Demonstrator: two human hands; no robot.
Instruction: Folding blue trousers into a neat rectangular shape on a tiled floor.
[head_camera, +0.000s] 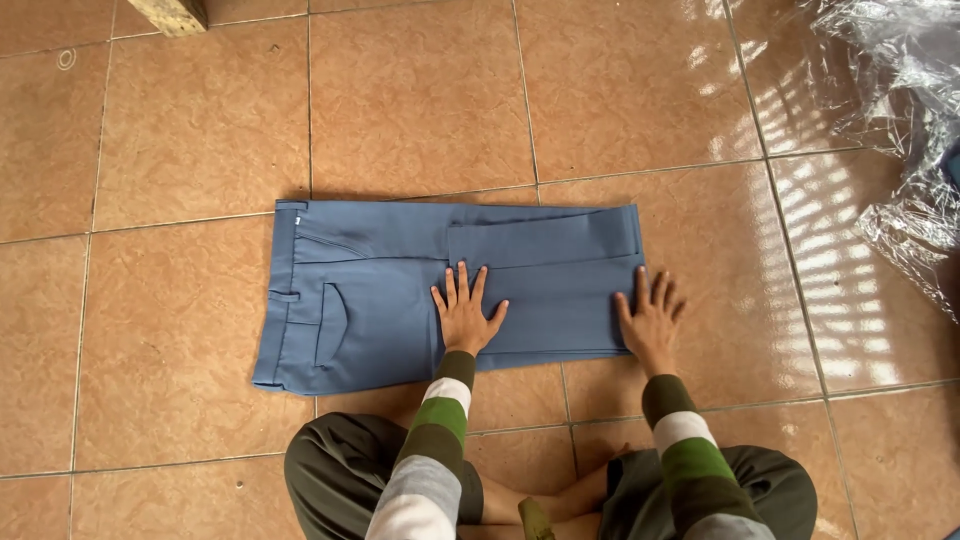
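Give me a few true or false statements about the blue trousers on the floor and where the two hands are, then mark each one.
1. The blue trousers lie folded on a tiled floor. True.
2. The left hand grips a pair of scissors. False: it lies flat, palm down, on the trousers with fingers spread.
3. The right hand rests at the right-hand folded edge of the trousers. True.
4. The waistband end with the back pocket points to the right of the picture. False: it is at the left end.
5. Crumpled clear plastic wrap lies at the upper right. True.
6. The trousers lie on a wooden table. False: they lie on the floor tiles.
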